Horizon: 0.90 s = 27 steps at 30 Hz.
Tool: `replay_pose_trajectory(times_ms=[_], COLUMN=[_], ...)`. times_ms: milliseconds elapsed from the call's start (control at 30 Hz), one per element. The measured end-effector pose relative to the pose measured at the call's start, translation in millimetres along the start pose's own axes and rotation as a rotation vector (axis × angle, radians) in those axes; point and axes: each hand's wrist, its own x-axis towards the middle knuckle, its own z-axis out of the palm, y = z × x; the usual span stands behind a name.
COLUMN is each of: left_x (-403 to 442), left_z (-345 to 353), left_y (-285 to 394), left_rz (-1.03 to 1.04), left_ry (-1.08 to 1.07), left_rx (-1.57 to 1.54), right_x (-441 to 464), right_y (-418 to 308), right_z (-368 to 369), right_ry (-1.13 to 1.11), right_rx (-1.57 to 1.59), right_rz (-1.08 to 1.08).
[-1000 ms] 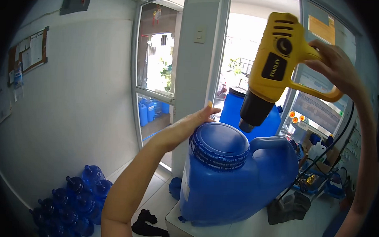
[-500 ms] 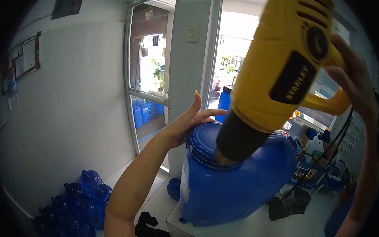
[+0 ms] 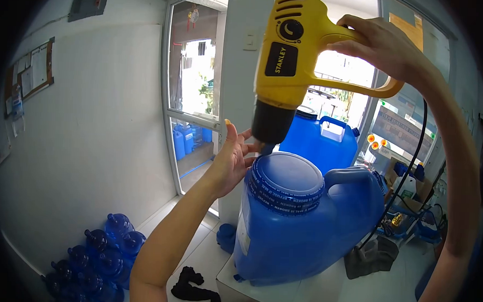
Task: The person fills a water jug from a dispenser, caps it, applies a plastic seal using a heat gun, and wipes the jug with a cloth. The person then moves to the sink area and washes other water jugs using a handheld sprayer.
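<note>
Two bare hands flank a blue jerrycan (image 3: pixel 291 243) by the left edge of a white platform (image 3: pixel 300 299). The right hand (image 3: pixel 391 47) curls its fingers round a yellow Stanley heat gun (image 3: pixel 279 67); the left hand (image 3: pixel 230 164), thumb and fingers spread, is near its nozzle (image 3: pixel 266 148). Seemingly, the printed seal band (image 3: pixel 287 199) is being heated; moving the nozzle calls for fingertips well clear.

Yellow/blk heat gun (image 3: pixel 287 51), blue jug (image 3: pixel 307 238).
Gun nozzle (image 3: pixel 273 122) & label (image 3: pixel 281 60) blk, lettering yellow; cord (image 3: pixel 411 162) blk. Jug lid (image 3: pixel 287 173) blue, seal band (image 3: pixel 287 200) dk blue w/ white print. Container (image 3: pixel 305 145) behind: bright blue, blk cap (image 3: pixel 306 113). Stacked bottles (image 3: pixel 110 262): translucent dk blue. 1 blk cloth (image 3: pixel 189 289), 1 dk grey cloth (image 3: pixel 373 258). Wall (image 3: pixel 99 119) pale grey; board (image 3: pixel 51 67) brown w/ white sheets (image 3: pixel 38 64); 3 discs (image 3: pixel 375 145) orange.
</note>
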Motion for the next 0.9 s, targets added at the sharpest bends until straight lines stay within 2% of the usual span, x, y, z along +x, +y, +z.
replay_pose_trajectory(times_ms=[100,167,200,267,300,333,400,433,467,500,533,600,633,667,800,867,900], left_x=[-0.8,-1.4,-0.3,3.7,5.8,5.8,4.6,2.2,-1.3,-2.0,-2.2,0.2,1.3,1.3,0.3,2.7,3.5], left_z=[-1.0,5.1,7.1,12.0,18.2,25.7,44.9,58.6,71.9,84.0,90.1,98.1,101.7,101.9,104.6,107.6,108.3], left_y=[0.7,8.8,15.0,29.9,34.9,43.1,64.3,71.3,76.1,75.9,71.7,63.3,65.6,66.3,68.3,68.8,67.0], left_rz=[-0.032,-0.080,-0.087,-0.126,-0.129,-0.131,-0.214,-0.206,-0.194,-0.287,-0.276,-0.193,-0.213,-0.197,-0.121,-0.167,-0.195], left_ry=[-0.005,-0.033,-0.036,-0.152,-0.112,-0.138,-0.212,-0.238,-0.264,-0.251,-0.282,-0.328,-0.355,-0.372,-0.351,-0.331,-0.300], left_rx=[0.077,0.329,0.329,0.558,0.652,0.650,0.892,1.029,1.168,1.236,1.232,1.521,1.455,1.458,1.406,1.361,1.342], right_x=[-7.2,-21.0,-28.3,-45.5,-56.4,-68.8,-95.5,-108.0,-119.6,-131.3,-142.2,-165.4,-175.1,-182.2,-216.8,-224.8,-230.2], right_y=[22.9,38.5,47.3,64.3,73.8,84.3,105.0,113.2,124.5,137.5,150.5,179.1,189.7,190.1,222.0,237.1,237.5], right_z=[8.7,8.3,8.6,12.4,13.5,12.9,6.2,1.9,-0.3,-0.3,0.8,8.4,10.7,17.1,89.4,136.1,155.1], right_ry=[-0.036,-0.032,-0.022,0.023,0.071,0.117,0.201,0.131,0.116,0.071,0.025,-0.061,-0.097,-0.115,-0.207,-0.448,-0.464], right_rx=[-0.078,-0.151,-0.230,-0.173,-0.121,-0.077,-0.008,0.099,0.077,0.055,0.035,0.003,-0.013,-0.207,-0.412,-0.339,-0.336], right_rz=[0.022,0.007,-0.006,-0.010,-0.016,-0.020,-0.025,0.098,0.120,0.161,0.202,0.284,0.321,0.372,0.416,0.569,0.583])
